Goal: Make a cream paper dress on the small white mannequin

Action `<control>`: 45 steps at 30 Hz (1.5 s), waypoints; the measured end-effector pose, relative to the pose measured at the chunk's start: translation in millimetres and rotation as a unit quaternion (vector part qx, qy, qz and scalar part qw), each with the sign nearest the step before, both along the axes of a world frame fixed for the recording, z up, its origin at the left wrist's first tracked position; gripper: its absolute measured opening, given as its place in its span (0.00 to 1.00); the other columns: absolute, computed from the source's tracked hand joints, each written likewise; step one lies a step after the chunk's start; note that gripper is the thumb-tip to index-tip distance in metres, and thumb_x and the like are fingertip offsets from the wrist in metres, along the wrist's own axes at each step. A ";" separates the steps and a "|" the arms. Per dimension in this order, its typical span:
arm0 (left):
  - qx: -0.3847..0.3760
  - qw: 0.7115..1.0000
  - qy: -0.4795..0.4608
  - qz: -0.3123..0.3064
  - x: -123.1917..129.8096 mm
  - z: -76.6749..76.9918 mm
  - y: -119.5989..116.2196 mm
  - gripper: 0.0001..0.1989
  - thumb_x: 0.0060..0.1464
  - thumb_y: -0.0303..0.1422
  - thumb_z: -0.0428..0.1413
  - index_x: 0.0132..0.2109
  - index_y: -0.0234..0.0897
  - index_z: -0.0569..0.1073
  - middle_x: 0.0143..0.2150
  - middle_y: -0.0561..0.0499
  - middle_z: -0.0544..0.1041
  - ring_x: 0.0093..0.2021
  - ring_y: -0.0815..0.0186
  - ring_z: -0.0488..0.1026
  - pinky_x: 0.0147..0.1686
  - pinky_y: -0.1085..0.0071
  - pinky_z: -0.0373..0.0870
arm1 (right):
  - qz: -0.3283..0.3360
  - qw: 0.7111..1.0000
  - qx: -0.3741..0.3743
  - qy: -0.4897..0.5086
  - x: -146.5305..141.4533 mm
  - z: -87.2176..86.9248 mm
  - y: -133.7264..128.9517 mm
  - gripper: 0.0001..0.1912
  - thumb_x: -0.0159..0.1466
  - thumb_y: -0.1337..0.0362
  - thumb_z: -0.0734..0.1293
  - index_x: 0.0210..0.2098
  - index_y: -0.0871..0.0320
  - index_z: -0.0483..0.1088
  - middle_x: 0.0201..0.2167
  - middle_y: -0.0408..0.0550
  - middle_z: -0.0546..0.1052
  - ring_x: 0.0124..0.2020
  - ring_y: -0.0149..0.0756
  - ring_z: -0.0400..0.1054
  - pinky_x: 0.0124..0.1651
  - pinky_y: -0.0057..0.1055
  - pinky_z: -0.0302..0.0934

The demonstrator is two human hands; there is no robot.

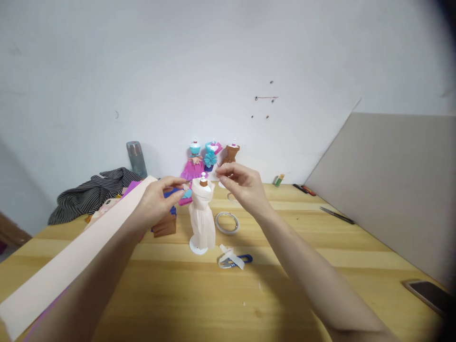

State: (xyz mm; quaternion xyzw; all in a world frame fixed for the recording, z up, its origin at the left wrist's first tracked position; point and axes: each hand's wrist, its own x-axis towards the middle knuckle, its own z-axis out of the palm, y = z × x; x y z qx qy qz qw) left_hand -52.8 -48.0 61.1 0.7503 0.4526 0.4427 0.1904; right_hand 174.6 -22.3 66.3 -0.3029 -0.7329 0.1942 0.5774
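Note:
A small dress form wrapped in pale cream material stands upright on its round white base, with a white knob on top. Just left of its shoulder, my left hand hangs with fingers stretched forward, thumb apart, holding nothing I can see. On the other side, my right hand is raised with bent fingers and a small gap between thumb and fingertips. Neither hand plainly touches the form. Blue-handled thread snips lie in front of it, partly under a cream scrap. A white ring-shaped coil rests just to the right.
Several dressed forms line the wall. Left are a long cream strip, folded brown material, a striped cloth and a bottle. Rightward lie tweezers, a green-labelled stick and a phone.

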 end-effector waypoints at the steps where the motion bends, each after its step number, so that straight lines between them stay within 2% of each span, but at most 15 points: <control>1: -0.031 0.999 -0.005 -0.008 0.4 -6.1 1.0 0.17 0.52 0.37 0.57 0.48 0.35 0.75 0.46 0.43 0.79 0.46 0.58 0.76 0.49 0.55 0.73 | -0.005 1.000 0.010 -0.003 2.8 -4.3 -1.7 0.05 0.57 0.67 0.66 0.32 0.57 0.74 0.29 0.44 0.75 0.32 0.32 0.68 0.34 0.32 0.63; 5: -0.135 0.989 0.026 -0.057 3.9 -33.8 5.1 0.23 0.49 0.39 0.60 0.52 0.38 0.73 0.54 0.41 0.75 0.53 0.53 0.73 0.52 0.51 0.70 | 0.004 0.997 0.072 -0.024 9.1 -17.5 -7.7 0.05 0.59 0.68 0.65 0.35 0.56 0.73 0.29 0.44 0.74 0.30 0.31 0.66 0.33 0.31 0.62; 7: -0.148 0.986 0.037 -0.071 6.6 -45.6 5.7 0.26 0.48 0.39 0.61 0.55 0.39 0.70 0.57 0.40 0.73 0.57 0.51 0.70 0.54 0.49 0.67 | 0.010 0.993 0.109 -0.044 9.3 -18.8 -9.2 0.07 0.60 0.68 0.65 0.37 0.55 0.74 0.30 0.45 0.74 0.31 0.32 0.66 0.33 0.32 0.62; 10: -0.134 0.988 0.042 -0.062 10.7 -56.6 4.6 0.32 0.46 0.39 0.62 0.59 0.40 0.66 0.58 0.40 0.71 0.58 0.49 0.68 0.56 0.48 0.66 | 0.022 0.986 0.147 -0.071 7.7 -16.3 -8.9 0.08 0.62 0.68 0.65 0.39 0.54 0.74 0.30 0.46 0.73 0.33 0.34 0.66 0.34 0.33 0.63; 14: -0.103 0.993 0.032 -0.043 15.9 -60.1 3.0 0.32 0.46 0.41 0.62 0.58 0.40 0.66 0.57 0.40 0.70 0.58 0.48 0.68 0.56 0.47 0.64 | 0.033 0.980 0.166 -0.104 4.7 -13.5 -5.8 0.08 0.63 0.67 0.65 0.40 0.54 0.74 0.32 0.48 0.72 0.35 0.36 0.66 0.35 0.35 0.63; 20: -0.091 0.996 0.005 -0.001 25.9 -53.2 5.3 0.28 0.46 0.41 0.62 0.54 0.36 0.70 0.56 0.37 0.70 0.56 0.46 0.69 0.55 0.47 0.66 | 0.017 0.971 0.191 -0.144 1.2 -9.0 -4.9 0.07 0.64 0.69 0.63 0.34 0.55 0.73 0.29 0.47 0.69 0.34 0.36 0.65 0.37 0.35 0.62; 29: -0.085 0.995 -0.029 -0.037 31.1 -61.9 14.0 0.22 0.47 0.39 0.61 0.49 0.36 0.74 0.52 0.40 0.73 0.53 0.50 0.71 0.55 0.48 0.66 | 0.033 0.965 0.220 -0.138 -1.9 -4.4 -2.8 0.08 0.63 0.73 0.62 0.33 0.57 0.72 0.30 0.47 0.69 0.33 0.35 0.65 0.36 0.35 0.62; 32: -0.089 0.995 -0.038 -0.032 30.9 -61.4 12.8 0.23 0.46 0.39 0.62 0.50 0.35 0.73 0.53 0.39 0.72 0.54 0.50 0.70 0.55 0.47 0.66 | 0.026 0.972 0.199 -0.119 0.2 -7.5 -5.5 0.08 0.63 0.72 0.62 0.36 0.57 0.72 0.31 0.48 0.71 0.34 0.35 0.66 0.34 0.32 0.61; 35: -0.098 0.994 -0.041 -0.025 29.4 -57.6 10.8 0.26 0.45 0.39 0.63 0.52 0.36 0.72 0.56 0.39 0.70 0.56 0.48 0.69 0.56 0.45 0.64 | -0.012 0.984 0.166 -0.064 3.1 -14.6 -9.5 0.07 0.62 0.72 0.63 0.36 0.57 0.71 0.30 0.46 0.72 0.32 0.33 0.65 0.33 0.31 0.60; 37: -0.099 0.994 -0.050 -0.021 27.9 -55.2 10.7 0.27 0.45 0.39 0.63 0.53 0.36 0.71 0.57 0.39 0.70 0.57 0.48 0.67 0.57 0.45 0.63 | -0.043 0.993 0.105 -0.020 4.1 -22.7 -9.9 0.05 0.61 0.70 0.63 0.33 0.57 0.71 0.28 0.44 0.71 0.30 0.31 0.64 0.33 0.30 0.60; 39: -0.099 0.993 -0.062 -0.018 26.3 -53.5 11.4 0.28 0.45 0.39 0.63 0.54 0.36 0.71 0.58 0.39 0.69 0.59 0.47 0.66 0.59 0.46 0.61 | -0.045 0.999 0.005 0.028 3.5 -33.2 -7.1 0.04 0.59 0.67 0.64 0.32 0.57 0.71 0.28 0.44 0.72 0.28 0.30 0.63 0.33 0.30 0.59; 41: -0.099 0.992 -0.070 -0.021 25.3 -52.5 12.3 0.29 0.45 0.40 0.64 0.54 0.35 0.70 0.59 0.39 0.69 0.60 0.47 0.65 0.60 0.48 0.60 | -0.008 0.993 -0.095 0.069 1.0 -44.0 -2.2 0.05 0.57 0.63 0.66 0.32 0.58 0.71 0.26 0.43 0.71 0.26 0.29 0.62 0.32 0.30 0.57; 45: -0.129 0.985 -0.103 -0.053 26.0 -52.3 12.5 0.30 0.45 0.42 0.64 0.54 0.33 0.70 0.58 0.39 0.70 0.57 0.47 0.68 0.58 0.49 0.63 | 0.097 0.964 -0.226 0.100 -7.9 -58.1 5.4 0.09 0.51 0.60 0.69 0.29 0.58 0.70 0.21 0.38 0.66 0.23 0.26 0.57 0.27 0.27 0.52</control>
